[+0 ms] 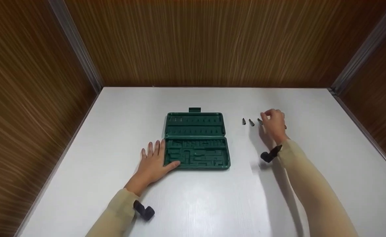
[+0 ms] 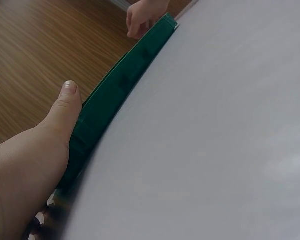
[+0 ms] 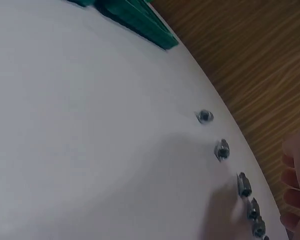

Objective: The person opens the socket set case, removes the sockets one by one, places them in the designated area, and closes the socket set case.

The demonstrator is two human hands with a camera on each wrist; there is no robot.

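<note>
Nearest the camera — two beige sleeves, each with a small black wrist-mounted device, reaching onto a white table [image 1: 212,204]. Left hand [image 1: 153,163] lies flat on the table, fingers straight and relaxed, gripping nothing; thumb rests against the near left corner of the open dark-green plastic tool case [image 1: 196,141]. Left wrist view confirms: thumb pressed along the case's edge [image 2: 120,95].

Case sits mid-table, lid folded back, moulded slots showing, latch tab at the far edge.

Right of the case, well apart from it — a row of small grey metal bits [image 1: 251,122] lying on the table; right wrist view shows at least five in a line [image 3: 222,150]. Right hand [image 1: 273,125] is over the row's right end, fingers curled down at the bits; whether it pinches one, cannot tell.

Brown wood-grain walls on three sides.
</note>
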